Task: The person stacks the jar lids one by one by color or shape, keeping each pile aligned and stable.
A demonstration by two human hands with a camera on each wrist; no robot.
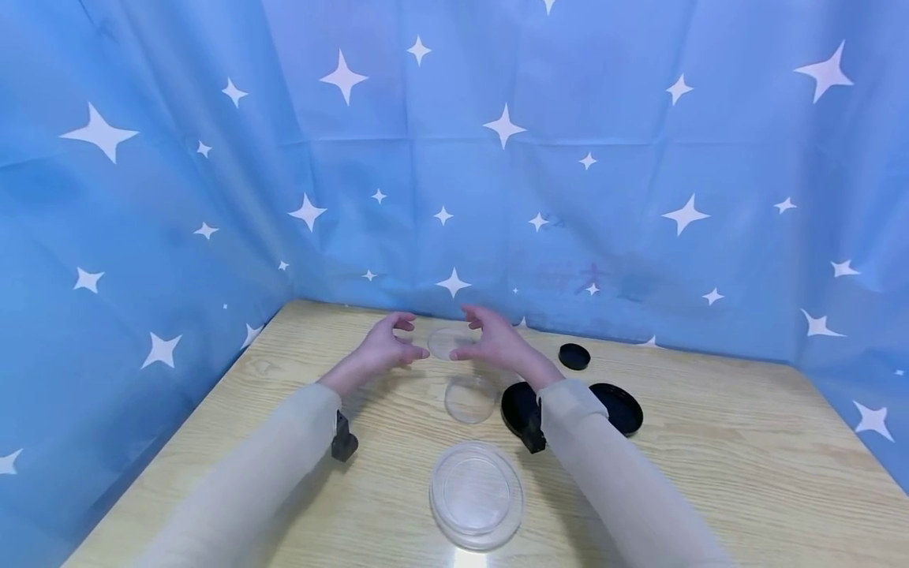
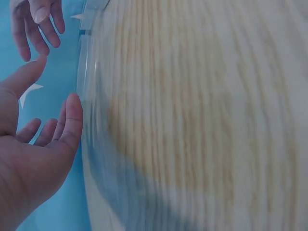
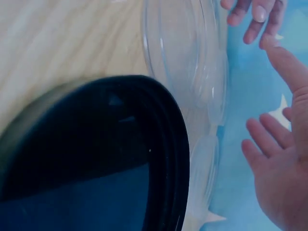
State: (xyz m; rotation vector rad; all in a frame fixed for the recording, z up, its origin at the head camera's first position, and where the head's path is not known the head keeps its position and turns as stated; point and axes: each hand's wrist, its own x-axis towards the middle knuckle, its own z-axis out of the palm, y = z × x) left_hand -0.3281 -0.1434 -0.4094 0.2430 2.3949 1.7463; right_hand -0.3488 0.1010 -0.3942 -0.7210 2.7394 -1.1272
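Observation:
Both hands hover over the far part of the table with fingers spread and nothing gripped. My left hand is left of a clear round dish, its thumb pointing toward it. From the other side my right hand overlaps the dish's right edge in the head view, thumb in front. Nearer to me lies a second clear dish. In the left wrist view the thumb of my left hand comes close to the fingertips of the right. A black round dish fills much of the right wrist view, apart from my right hand.
A larger clear dish lies toward the front, with a smaller round outline inside it. Under the right forearm are two black dishes, one on the left and one on the right. A small black one sits behind. Blue star-patterned curtain borders the table.

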